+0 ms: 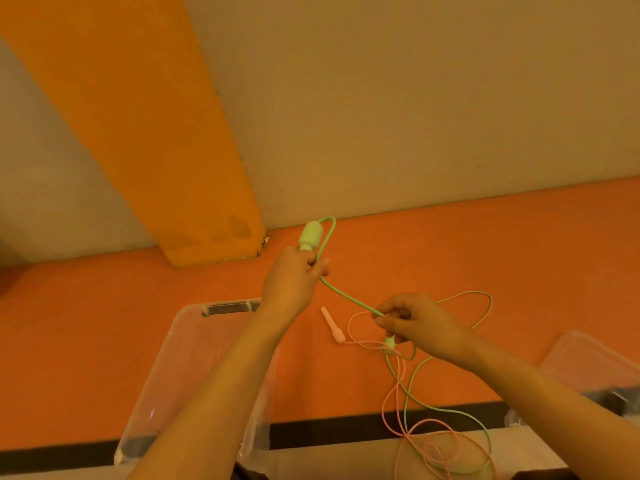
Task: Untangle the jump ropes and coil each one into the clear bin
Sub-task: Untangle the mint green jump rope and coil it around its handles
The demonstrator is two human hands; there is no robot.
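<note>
The clear bin (166,344) waits empty at left. The left hand (291,285) grips the green handle (309,236) raised; the right hand (412,323) pinches the green rope (349,299) – probably drawing it taut, free of the pink rope (394,400) – with the pink handle (331,323) lying between.

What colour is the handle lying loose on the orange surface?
Pale pink, matching its cord; the pink handle shows in the head view.
</note>
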